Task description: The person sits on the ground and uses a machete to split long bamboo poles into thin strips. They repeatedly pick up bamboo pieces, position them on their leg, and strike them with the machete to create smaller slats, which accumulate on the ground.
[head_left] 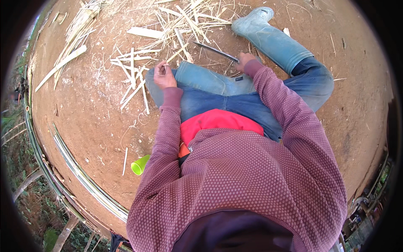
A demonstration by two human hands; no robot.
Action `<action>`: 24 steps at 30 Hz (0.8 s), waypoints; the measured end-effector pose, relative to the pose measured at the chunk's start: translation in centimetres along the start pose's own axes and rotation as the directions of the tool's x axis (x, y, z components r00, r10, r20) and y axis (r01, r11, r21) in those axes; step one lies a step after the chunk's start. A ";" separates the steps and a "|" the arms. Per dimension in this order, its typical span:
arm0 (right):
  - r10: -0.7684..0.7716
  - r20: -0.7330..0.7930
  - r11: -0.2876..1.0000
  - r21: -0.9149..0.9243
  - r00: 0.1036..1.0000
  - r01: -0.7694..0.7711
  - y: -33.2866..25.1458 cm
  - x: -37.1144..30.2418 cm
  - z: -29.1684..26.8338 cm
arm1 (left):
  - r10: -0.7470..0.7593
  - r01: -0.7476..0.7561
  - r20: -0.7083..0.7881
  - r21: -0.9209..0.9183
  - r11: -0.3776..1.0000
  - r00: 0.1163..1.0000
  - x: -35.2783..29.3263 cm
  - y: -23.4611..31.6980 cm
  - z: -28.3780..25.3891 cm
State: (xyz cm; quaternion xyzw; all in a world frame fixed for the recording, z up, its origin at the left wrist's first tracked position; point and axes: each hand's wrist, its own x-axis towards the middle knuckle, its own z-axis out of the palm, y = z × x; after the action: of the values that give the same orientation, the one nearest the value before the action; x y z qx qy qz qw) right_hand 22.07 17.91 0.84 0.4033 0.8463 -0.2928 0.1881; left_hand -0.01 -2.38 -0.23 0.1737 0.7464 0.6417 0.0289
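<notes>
The knife point(216, 51) is in the right hand point(244, 62), up over the legs. That hand is clamped on the handle, and the dark blade points to 10 o'clock. At 8 o'clock from the blade is the left hand point(164, 76), with its fingers pinched together on a thin strip point(177, 53) that sticks out toward 1 o'clock. The strip's tip and the blade are apart.

A messy pile of pale strips point(194, 24) lies on the dirt ground point(96, 113) at 11 o'clock from the knife. A blue boot point(273, 40) is at 2 o'clock from it. At 9 o'clock from the left hand, a few strips point(132, 71) lie crossed over each other. Farther out, at 10 o'clock, there is a long heap of strips point(79, 35).

Between 6 and 7 o'clock from the left hand, a green cup point(137, 167) lies on its side, with a little white stick point(125, 161) just beside it. Long poles point(82, 170) lie at 8 o'clock in the view.
</notes>
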 end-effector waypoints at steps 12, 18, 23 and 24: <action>-0.336 -0.157 0.940 -0.114 0.929 0.321 -5.8 -3.3 1.3 | 0.175 -0.204 0.137 0.242 0.949 0.975 -0.7 0.3 0.4; -0.338 -0.179 0.937 -0.152 0.924 0.314 -5.2 -2.9 1.6 | 0.163 -0.190 0.121 0.256 0.948 0.979 -0.7 0.7 0.9; -0.275 -0.171 0.956 -0.149 0.946 0.251 -3.9 -1.4 1.8 | 0.177 -0.197 0.102 0.251 0.948 0.979 -0.3 0.2 0.9; -0.287 -0.158 0.953 -0.149 0.945 0.264 -3.9 -2.1 1.5 | 0.171 -0.193 0.104 0.265 0.945 0.980 -0.4 0.4 0.9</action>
State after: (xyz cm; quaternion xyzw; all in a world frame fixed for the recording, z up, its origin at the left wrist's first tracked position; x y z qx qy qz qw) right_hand 20.37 13.78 2.19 0.2927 0.9246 -0.2251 0.0942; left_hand 0.72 -1.60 -0.06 0.2695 0.8069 0.5249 -0.0252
